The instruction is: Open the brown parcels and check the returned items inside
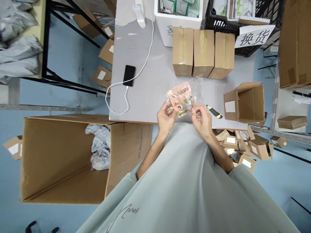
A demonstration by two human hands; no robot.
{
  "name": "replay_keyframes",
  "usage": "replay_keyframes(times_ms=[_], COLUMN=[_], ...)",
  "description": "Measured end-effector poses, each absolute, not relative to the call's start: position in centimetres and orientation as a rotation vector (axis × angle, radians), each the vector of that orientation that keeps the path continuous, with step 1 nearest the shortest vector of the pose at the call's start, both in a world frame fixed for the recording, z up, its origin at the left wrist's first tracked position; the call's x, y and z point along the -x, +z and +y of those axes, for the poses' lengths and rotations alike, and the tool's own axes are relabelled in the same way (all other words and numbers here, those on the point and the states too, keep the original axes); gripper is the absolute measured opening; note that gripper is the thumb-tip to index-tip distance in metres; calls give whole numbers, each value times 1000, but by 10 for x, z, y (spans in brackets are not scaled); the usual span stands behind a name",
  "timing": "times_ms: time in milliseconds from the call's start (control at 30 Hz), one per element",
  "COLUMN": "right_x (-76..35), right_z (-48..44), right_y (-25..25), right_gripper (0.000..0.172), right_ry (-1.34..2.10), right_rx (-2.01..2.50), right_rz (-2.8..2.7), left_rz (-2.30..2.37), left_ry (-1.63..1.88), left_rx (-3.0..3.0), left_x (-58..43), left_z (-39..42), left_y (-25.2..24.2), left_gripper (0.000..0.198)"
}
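Now pinching the wrapped packet (181, 95) with nearly closed left fingers (173, 114) and right fingers (198, 109). Could tear wrap (198, 90) by tugging unevenly

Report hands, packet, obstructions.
Left hand holding pink packet in clear wrapper. Right hand at packet's right edge. Cutter lying right of that hand, open carton farther right; neither blocking.

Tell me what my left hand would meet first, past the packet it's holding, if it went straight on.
Past the packet, your left hand would probably meet the leftmost taped box, though hand height over the table is unclear.
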State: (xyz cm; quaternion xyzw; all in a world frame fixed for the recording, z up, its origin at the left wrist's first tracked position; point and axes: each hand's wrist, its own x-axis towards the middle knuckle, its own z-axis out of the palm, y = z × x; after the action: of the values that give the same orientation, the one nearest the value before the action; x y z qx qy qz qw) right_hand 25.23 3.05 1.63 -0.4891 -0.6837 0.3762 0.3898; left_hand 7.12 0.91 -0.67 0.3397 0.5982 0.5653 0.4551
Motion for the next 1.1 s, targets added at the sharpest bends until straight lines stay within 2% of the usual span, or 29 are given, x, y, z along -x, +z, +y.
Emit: replay_keyframes(times_ms=[200, 300, 400, 633, 833, 1000, 1100], right_x=[-262, -275, -292, -301, -283, -302, -314], right_z=[40, 49, 61, 75, 59, 65, 67], right_y=[20, 22, 28, 21, -2, 1, 8], right_gripper=[47, 53, 53, 54, 63, 49, 45], right_ry=[1226, 1221, 1154, 1197, 814, 445, 523], right_rx=[1279, 1297, 1338, 1297, 1412, 1506, 1463], right_rz=[-1448, -1352, -1353, -1368, -1601, -1655, -1699], left_rz=[1406, 1394, 1368, 1343, 1324, 1412, 1427], left_ry=[1341, 1278, 1208, 1232, 1257, 1310, 1322], left_rx=[-895, -930, -926, -825, -807, -794, -787], left_x=[-53, -41, -33, -27, -36, -29, -18], left_z=[13, 15, 13, 7, 5, 5, 5], left_y=[-6, -9, -10, -5, -14, -23, -18], left_gripper=[61, 62, 64, 56, 60, 59, 59])
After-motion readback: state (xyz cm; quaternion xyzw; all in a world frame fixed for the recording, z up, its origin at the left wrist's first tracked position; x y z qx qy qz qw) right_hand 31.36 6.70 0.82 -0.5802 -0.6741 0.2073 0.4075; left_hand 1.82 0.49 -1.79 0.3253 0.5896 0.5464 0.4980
